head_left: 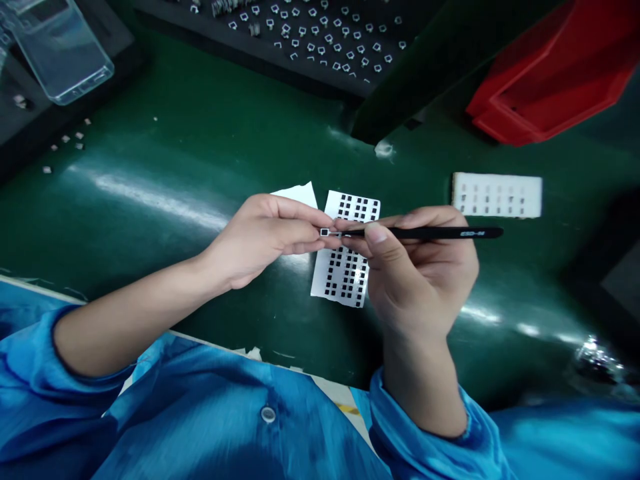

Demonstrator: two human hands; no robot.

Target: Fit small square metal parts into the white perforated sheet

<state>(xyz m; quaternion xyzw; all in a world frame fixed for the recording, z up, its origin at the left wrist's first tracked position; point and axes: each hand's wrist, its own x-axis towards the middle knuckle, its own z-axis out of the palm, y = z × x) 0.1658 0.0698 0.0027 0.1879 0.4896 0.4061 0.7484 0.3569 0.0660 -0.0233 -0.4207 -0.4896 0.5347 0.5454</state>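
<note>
Nearest are the blue smock sleeves (50,373) and the bench's front edge (250,350), which runs just in front of the body, so there is little room on that side. Above it, the left hand (265,233) and right hand (420,267) meet over the green mat (280,347). The right fingers (380,233) are clamped around black ESD tweezers (425,233), whose tip holds a small square frame (325,232) in the air, just off the left fingertips (320,223). I cannot tell whether the left fingers, lying together, grip that frame too.

Under the hands lies a white backing sheet (350,210) carrying rows of black squares, with gaps showing in the rows; the hands hide part of it. A torn white paper scrap (295,195) lies just beside it. To the right, past a stretch of open mat, sits a white card (497,195) bearing faint dark rows. Farther off, a dark tray (300,40) holds many small white frames, loose pieces (65,138) lie at the left, and a clear plastic case (55,50) and a red bin (550,80) mark the far corners.
</note>
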